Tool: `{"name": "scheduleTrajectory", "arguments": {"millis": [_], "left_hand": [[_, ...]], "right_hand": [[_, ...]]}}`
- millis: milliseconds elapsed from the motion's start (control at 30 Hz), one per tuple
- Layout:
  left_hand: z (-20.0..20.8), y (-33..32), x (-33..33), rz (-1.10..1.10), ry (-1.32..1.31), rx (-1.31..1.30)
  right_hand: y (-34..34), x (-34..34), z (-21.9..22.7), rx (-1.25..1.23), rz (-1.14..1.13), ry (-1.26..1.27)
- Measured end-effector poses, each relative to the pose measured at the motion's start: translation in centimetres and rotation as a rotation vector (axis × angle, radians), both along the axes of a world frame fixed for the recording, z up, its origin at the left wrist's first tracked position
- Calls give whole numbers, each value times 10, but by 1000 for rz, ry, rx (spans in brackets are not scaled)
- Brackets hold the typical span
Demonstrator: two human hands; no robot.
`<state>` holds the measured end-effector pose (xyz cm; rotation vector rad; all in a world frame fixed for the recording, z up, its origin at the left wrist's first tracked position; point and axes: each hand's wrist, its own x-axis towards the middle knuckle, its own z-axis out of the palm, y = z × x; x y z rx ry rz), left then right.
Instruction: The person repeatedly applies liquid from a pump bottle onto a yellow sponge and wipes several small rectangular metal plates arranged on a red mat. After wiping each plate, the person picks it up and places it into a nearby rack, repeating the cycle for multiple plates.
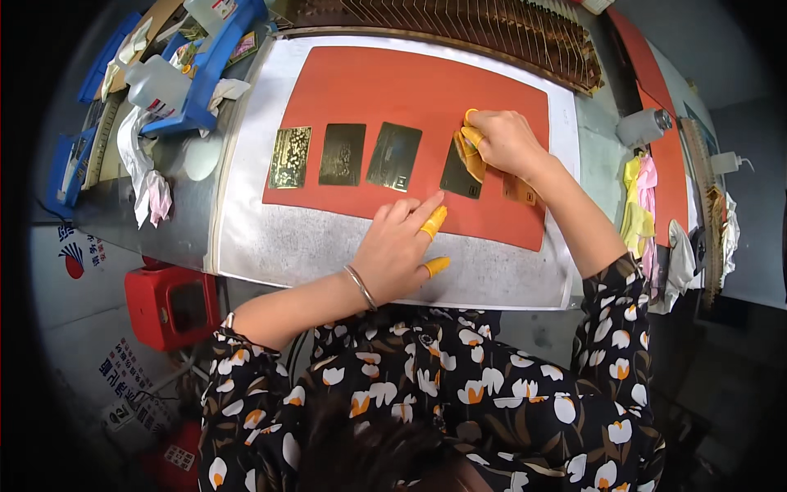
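Several thin rectangular cards lie in a row on an orange-red mat (410,82). From left to right come a gold-patterned card (290,157), a dark speckled card (343,154), a dark card with gold edging (395,156), another dark card (461,176) and a gold-brown card (520,189). My right hand (504,141), with yellow finger cots, pinches a yellow-brown cloth-like piece (469,154) against the fourth card. My left hand (402,242) lies flat with fingers stretched out, also in yellow cots. Its index fingertip is at that card's lower left corner.
A brown slotted rack (459,33) stands behind the mat. On the left are a blue bin (205,90), a white plastic bottle (160,86) and crumpled tissue (135,156). A clear bottle (643,127) and yellow cloth (635,209) sit right. A red stool (168,307) is below left.
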<state>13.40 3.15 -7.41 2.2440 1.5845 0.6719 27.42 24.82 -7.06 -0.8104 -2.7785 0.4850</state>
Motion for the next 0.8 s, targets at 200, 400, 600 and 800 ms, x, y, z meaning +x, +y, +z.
{"name": "scheduleTrajectory", "arguments": {"millis": [200,400,600,800], "left_hand": [[3,-15,-35,-106,-132,-18],[5,-43,-73,36,-70,68],[-9,-56,-88,116,-14,96],[-7,-55,-87,118,25,108]], "right_hand": [[-18,-1,-4,177,44,75],[-48,2,-7,-7,338,139],[-59,3,-7,63,248,40],[-64,0,-1,47,182,-22]]}}
